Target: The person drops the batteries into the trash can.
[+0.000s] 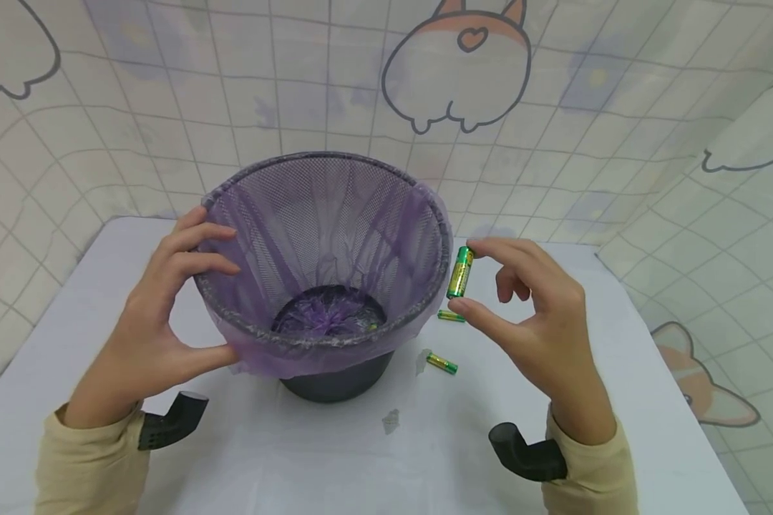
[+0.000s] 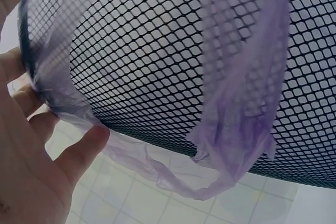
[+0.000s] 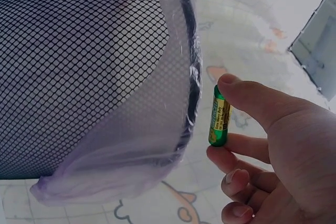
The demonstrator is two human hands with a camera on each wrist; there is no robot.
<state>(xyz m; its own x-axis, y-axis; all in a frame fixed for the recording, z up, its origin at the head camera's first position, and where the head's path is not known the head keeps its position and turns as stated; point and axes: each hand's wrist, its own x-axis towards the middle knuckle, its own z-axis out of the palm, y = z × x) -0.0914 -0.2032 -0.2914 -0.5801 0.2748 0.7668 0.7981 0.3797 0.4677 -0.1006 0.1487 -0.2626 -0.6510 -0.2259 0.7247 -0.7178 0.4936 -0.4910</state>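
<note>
Head view: a battery (image 1: 460, 272) is pinched upright by the right hand (image 1: 541, 325), just outside the mesh bin (image 1: 322, 236) rim. That rim is gripped by the left hand (image 1: 161, 315). Next, judged: battery carried over the opening and released.

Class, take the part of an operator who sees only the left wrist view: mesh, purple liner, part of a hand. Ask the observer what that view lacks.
Operator: What is the other hand doing?
Observer: The right hand pinches a green battery end to end, just outside the basket's rim.
Operator: Are there more batteries?
Observer: Yes, two batteries lie on the white table right of the basket.
Operator: Where is my hand on the basket?
Observer: The left hand grips the rim on its left side, over the purple liner.
</note>
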